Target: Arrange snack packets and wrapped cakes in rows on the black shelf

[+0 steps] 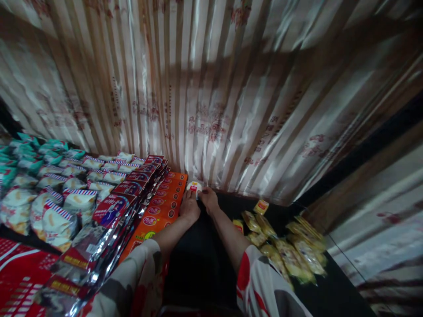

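A small white packet [194,187] with a red and yellow label lies against the back of the dark table. My left hand [189,208] has its fingers pressed on the packet's near left side. From the right, my right hand [209,199] grips the packet's edge with closed fingers. Just left of my left hand runs a row of orange packages [165,198] with round printed logos. The image is dim, so the fine finger contact is blurred.
Dark red shiny packages [127,189] stand in an overlapping row on the left, beside white snack bags [79,204] and green bags [33,154]. A red basket [23,273] is at lower left. Yellow wrapped packets [284,251] lie right. A printed plastic curtain [205,88] hangs behind.
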Available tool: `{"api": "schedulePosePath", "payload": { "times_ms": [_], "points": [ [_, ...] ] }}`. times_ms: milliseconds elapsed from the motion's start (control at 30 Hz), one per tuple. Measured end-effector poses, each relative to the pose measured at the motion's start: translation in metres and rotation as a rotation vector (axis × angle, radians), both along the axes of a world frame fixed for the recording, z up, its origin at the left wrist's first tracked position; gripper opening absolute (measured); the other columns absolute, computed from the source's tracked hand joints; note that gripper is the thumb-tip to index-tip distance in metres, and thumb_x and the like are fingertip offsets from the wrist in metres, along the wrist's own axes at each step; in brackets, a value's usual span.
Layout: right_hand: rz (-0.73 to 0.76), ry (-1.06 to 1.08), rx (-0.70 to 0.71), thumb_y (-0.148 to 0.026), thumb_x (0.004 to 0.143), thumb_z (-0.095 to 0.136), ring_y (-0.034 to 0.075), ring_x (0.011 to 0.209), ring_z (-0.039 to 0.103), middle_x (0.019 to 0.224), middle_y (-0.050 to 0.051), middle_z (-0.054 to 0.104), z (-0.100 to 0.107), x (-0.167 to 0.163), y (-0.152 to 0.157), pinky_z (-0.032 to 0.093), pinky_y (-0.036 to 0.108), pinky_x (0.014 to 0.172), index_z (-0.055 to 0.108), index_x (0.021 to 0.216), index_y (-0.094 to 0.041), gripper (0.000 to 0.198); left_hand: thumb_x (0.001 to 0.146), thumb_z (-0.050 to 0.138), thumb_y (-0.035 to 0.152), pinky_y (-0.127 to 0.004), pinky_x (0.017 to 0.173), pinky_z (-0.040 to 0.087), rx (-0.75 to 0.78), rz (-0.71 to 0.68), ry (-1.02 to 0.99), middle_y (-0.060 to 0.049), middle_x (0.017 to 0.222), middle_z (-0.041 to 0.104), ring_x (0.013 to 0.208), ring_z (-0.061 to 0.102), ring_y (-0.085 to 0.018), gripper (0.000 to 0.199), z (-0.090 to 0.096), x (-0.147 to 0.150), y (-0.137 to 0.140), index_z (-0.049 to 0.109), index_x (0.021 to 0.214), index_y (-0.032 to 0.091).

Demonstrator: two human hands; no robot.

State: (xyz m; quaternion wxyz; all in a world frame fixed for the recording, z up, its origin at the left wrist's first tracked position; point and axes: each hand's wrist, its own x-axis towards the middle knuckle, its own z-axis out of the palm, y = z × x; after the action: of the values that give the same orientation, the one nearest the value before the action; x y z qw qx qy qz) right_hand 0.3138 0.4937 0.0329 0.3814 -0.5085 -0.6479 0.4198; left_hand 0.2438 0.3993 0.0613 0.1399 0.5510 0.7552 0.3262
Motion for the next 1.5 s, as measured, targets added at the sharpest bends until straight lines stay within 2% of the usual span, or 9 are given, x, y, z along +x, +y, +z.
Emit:
{"api": "schedulePosePath", "payload": {
  "times_ms": [467, 667, 767, 933, 1167, 1267, 1333, 1433, 1500],
  "points": [
    [-0.175, -0.288, 0.056, -0.026, 0.07, 0.066, 0.025, 0.084, 0.066, 0.083, 0.009, 0.071, 0.006, -0.007, 0.012, 0.047, 0.034, 0.077, 0.069, 0.077, -0.021, 0.009, 0.074, 0.037, -0.005, -0.04, 0.111, 0.03, -0.074, -0.052, 0.057, -0.017, 0.138, 0.047, 0.136, 0.032, -0.024, 0.058, -0.004, -0.009, 0.018, 0.049, 0.129, 0.01],
    [-0.159, -0.29, 0.084, -0.021, 0.076, 0.058, 0.022, 0.09, 0.064, 0.095, 0.01, 0.07, 0.013, -0.003, -0.007, 0.047, 0.033, 0.084, 0.066, 0.097, -0.018, 0.022, 0.073, 0.041, -0.004, -0.038, 0.114, 0.022, -0.094, -0.079, 0.078, -0.019, 0.147, 0.033, 0.14, 0.02, -0.026, 0.061, 0.0, -0.006, 0.005, 0.041, 0.134, 0.004],
    [-0.134, -0.288, 0.081, -0.018, 0.078, 0.052, 0.02, 0.094, 0.063, 0.103, 0.009, 0.068, 0.017, 0.004, -0.03, 0.046, 0.031, 0.087, 0.062, 0.106, -0.017, 0.029, 0.078, 0.04, 0.001, -0.037, 0.112, 0.026, -0.054, -0.09, 0.146, -0.016, 0.144, 0.038, 0.137, 0.027, -0.025, 0.052, 0.007, 0.001, -0.015, 0.047, 0.129, 0.008],
    [-0.045, -0.159, 0.167, -0.014, 0.079, 0.045, 0.017, 0.098, 0.061, 0.105, 0.007, 0.067, 0.027, 0.029, -0.085, 0.045, 0.032, 0.091, 0.061, 0.103, -0.018, 0.03, 0.081, 0.04, 0.008, -0.034, 0.092, 0.046, -0.122, -0.134, 0.15, -0.015, 0.118, 0.057, 0.104, 0.058, -0.024, 0.033, 0.029, 0.018, -0.064, 0.063, 0.105, 0.012],
    [0.095, 0.044, 0.118, -0.024, 0.082, 0.044, 0.016, 0.084, 0.064, 0.102, 0.008, 0.067, 0.049, 0.085, -0.198, 0.05, 0.03, 0.08, 0.06, 0.102, -0.018, 0.026, 0.083, 0.041, 0.014, -0.029, 0.081, 0.048, -0.206, -0.248, 0.14, -0.01, 0.1, 0.061, 0.085, 0.061, -0.019, 0.028, 0.058, 0.052, -0.17, 0.065, 0.098, 0.017],
    [0.185, 0.046, 0.03, -0.03, 0.084, 0.046, 0.016, 0.079, 0.064, 0.095, 0.006, 0.069, 0.042, 0.11, -0.253, 0.05, 0.027, 0.075, 0.06, 0.103, -0.02, 0.025, 0.085, 0.04, 0.016, -0.029, 0.081, 0.048, -0.219, -0.365, 0.068, -0.007, 0.091, 0.062, 0.084, 0.06, -0.018, 0.026, 0.044, 0.071, -0.234, 0.065, 0.092, 0.019],
    [0.259, -0.011, -0.041, -0.031, 0.086, 0.045, 0.016, 0.075, 0.064, 0.09, 0.005, 0.07, 0.03, 0.124, -0.283, 0.05, 0.027, 0.071, 0.061, 0.102, -0.021, 0.026, 0.083, 0.041, 0.014, -0.032, 0.086, 0.046, -0.173, -0.358, 0.002, -0.007, 0.094, 0.062, 0.091, 0.059, -0.02, 0.027, 0.026, 0.083, -0.276, 0.064, 0.096, 0.02],
    [0.368, -0.132, -0.03, -0.029, 0.084, 0.047, 0.018, 0.085, 0.065, 0.093, 0.004, 0.071, 0.011, 0.135, -0.314, 0.049, 0.031, 0.08, 0.066, 0.095, -0.024, 0.022, 0.081, 0.041, 0.009, -0.037, 0.097, 0.041, -0.144, -0.197, 0.011, -0.011, 0.112, 0.059, 0.109, 0.052, -0.023, 0.034, -0.005, 0.093, -0.325, 0.061, 0.107, 0.018],
    [0.404, -0.201, 0.033, -0.026, 0.084, 0.048, 0.02, 0.091, 0.064, 0.097, 0.005, 0.071, 0.001, 0.136, -0.326, 0.047, 0.033, 0.086, 0.068, 0.092, -0.024, 0.022, 0.082, 0.043, 0.012, -0.04, 0.102, 0.037, -0.125, -0.032, 0.018, -0.014, 0.128, 0.05, 0.121, 0.044, -0.026, 0.039, -0.022, 0.094, -0.341, 0.055, 0.119, 0.016]
  ]
}}
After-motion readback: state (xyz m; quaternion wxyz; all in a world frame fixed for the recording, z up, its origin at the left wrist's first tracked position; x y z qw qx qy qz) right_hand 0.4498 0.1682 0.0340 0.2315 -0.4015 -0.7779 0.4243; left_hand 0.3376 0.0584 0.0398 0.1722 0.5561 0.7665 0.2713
